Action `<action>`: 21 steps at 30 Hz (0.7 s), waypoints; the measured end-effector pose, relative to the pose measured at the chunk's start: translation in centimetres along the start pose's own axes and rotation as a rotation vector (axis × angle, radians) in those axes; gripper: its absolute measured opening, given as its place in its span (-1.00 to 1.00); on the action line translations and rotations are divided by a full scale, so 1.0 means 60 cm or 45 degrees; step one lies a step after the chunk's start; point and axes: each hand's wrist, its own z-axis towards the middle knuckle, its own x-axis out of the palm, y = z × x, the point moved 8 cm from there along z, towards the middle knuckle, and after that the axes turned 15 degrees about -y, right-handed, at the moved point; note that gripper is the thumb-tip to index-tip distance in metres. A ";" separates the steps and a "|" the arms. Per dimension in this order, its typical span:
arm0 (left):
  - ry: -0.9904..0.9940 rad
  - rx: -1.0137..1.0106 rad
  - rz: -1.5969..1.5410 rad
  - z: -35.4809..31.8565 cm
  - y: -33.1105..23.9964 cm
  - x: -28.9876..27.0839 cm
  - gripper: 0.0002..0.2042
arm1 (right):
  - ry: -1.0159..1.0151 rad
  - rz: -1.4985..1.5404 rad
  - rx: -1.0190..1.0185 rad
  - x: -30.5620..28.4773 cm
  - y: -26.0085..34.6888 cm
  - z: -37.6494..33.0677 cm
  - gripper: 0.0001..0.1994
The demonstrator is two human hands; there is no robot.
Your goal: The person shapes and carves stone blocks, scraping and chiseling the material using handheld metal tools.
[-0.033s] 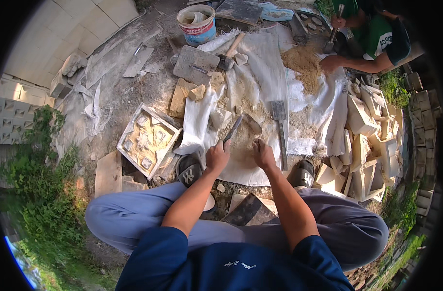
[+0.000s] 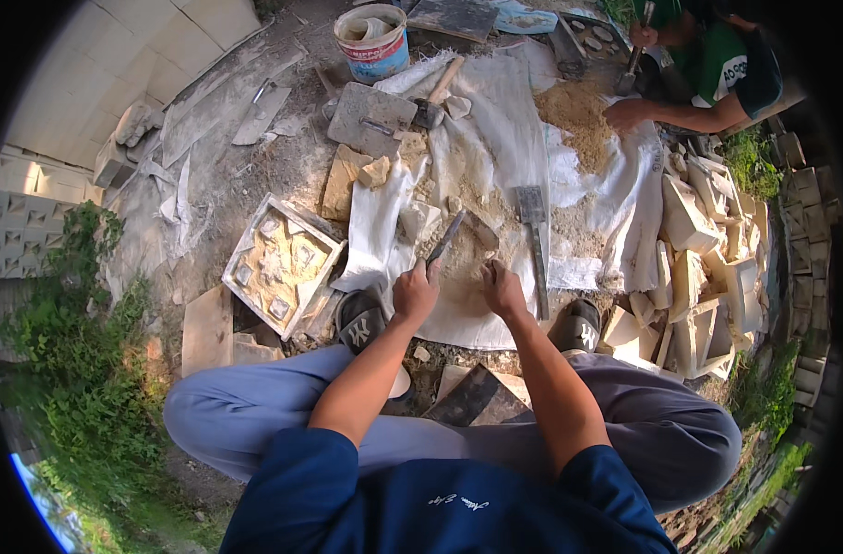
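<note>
My left hand (image 2: 415,293) is closed round the lower end of a narrow, dark flat-bladed tool (image 2: 447,236), which slants up and right over the white sack sheet (image 2: 495,111). My right hand (image 2: 503,290) is also closed, its fingers pinched beside a broad brownish metal blade (image 2: 479,231); whether it grips that blade's handle is hard to make out. Sandy powder and crumbs lie under both hands. Just right of my right hand, a long-handled flat metal tool (image 2: 530,208) lies on the sheet. A pale stone lump (image 2: 419,222) sits left of the blades.
A square mould (image 2: 283,266) with sandy fill and dark inset pieces lies at left. Behind are a hammer (image 2: 430,113), a grey float (image 2: 373,118) and a bucket (image 2: 372,42). Broken pale blocks (image 2: 693,277) pile up at right. A co-worker's hand (image 2: 630,113) is near a sand heap (image 2: 573,125).
The co-worker's lower hand has shifted slightly up and left by the sand heap. My own hands and tools look almost unmoved.
</note>
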 end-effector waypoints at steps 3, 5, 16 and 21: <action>-0.080 0.020 0.099 0.008 0.067 0.006 -0.50 | 0.037 0.031 -0.053 0.026 0.033 -0.006 -0.73; -0.103 -0.030 0.174 0.011 0.094 0.014 -0.54 | 0.033 0.062 -0.072 0.029 0.041 -0.002 -0.75; -0.122 0.112 0.172 0.013 0.071 0.009 -0.55 | 0.010 0.069 -0.016 0.029 0.034 -0.005 -0.74; -0.202 0.131 -0.190 0.004 -0.015 0.006 -0.55 | 0.019 0.014 0.057 0.010 -0.004 -0.002 -0.74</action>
